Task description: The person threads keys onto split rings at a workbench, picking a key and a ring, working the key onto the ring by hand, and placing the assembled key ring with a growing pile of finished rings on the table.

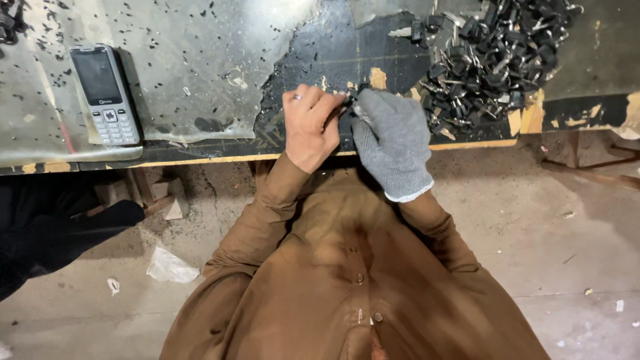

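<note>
Brown garment [347, 267], then key pile [493, 60].

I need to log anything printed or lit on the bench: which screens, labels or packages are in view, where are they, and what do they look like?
Phone: flat on the bench's left side, on a grey sheet; slim silver bar shape, dark unlit screen above a grey keypad.
Small logo strip under that screen: too small to describe.
No packages, signs or other labels show.
</note>
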### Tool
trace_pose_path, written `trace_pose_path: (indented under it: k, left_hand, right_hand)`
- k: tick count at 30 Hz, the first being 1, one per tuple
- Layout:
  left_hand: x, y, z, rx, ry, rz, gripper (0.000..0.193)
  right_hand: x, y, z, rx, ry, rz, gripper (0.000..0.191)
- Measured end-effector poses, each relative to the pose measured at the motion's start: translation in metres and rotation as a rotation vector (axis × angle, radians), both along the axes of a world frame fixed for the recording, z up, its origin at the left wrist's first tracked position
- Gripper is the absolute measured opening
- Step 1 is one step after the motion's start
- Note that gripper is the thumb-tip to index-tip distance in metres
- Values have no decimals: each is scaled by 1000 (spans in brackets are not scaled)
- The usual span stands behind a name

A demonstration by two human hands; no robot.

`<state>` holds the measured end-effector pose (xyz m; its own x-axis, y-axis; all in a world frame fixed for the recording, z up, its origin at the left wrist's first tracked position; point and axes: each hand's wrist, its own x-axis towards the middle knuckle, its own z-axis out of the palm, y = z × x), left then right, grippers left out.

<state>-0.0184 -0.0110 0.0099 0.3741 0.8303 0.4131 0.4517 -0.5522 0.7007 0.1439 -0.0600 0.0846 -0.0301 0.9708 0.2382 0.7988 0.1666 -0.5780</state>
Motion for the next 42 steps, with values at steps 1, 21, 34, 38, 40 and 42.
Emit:
trace_pose_path:
  k: [1,21,34,38,40,42]
  left_hand:
    - [-1,2,-1,2,0,-15,26]
    - [-14,20,6,54,66,23,39]
    - [-15,-34,54,-640,-651,-283,35]
    - [-12,-52,39,-522,-449,-201,22]
    - [-12,-50,37,-460,-398,-227,25]
    - [-11,-43,39,-378,-345,-211,23]
  right_hand:
    - [0,4,0,89,3,59,30]
    - [-14,28,6,-25,-300,42,28]
    - [-7,-39,-32,-33,808,-142,71]
    - [1,-34,-23,-196,932,-267,63]
    - [3,-26,-14,-238,922,-248,61]
    - [5,-14,-8,-253,999,-243,60]
